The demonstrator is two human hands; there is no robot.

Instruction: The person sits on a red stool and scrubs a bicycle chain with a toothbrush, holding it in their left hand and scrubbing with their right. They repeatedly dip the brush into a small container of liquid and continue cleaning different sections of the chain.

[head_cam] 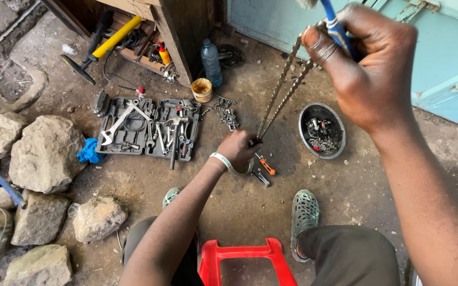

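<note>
- Head view, hands: bicycle chain hangs doubled between two hands, pulled taut so both strands run straight from about 1 o'clock down to the centre of the frame.
- Right hand, raised high at 1 o'clock, has fingers curled shut around the chain's upper end together with a blue-handled tool; thumb presses along the top, wrist bent downward, forearm running off toward 4 o'clock.
- Left hand, near centre, is closed in a loose fist on the chain's lower end, just above a small metal tin on the ground; a pale wristband circles the wrist, arm stretched forward from 7 o'clock.
- Head view, surroundings: an orange-handled tool lies just beside the tin.
- A round metal bowl of small greasy parts sits at 3 o'clock of the left hand, within reach.
- An open tool case with wrenches lies at 9 o'clock, a loose chain pile beside it.
- A red plastic stool shows at 6 o'clock, between the person's feet.
- Rocks line the left edge.
</note>
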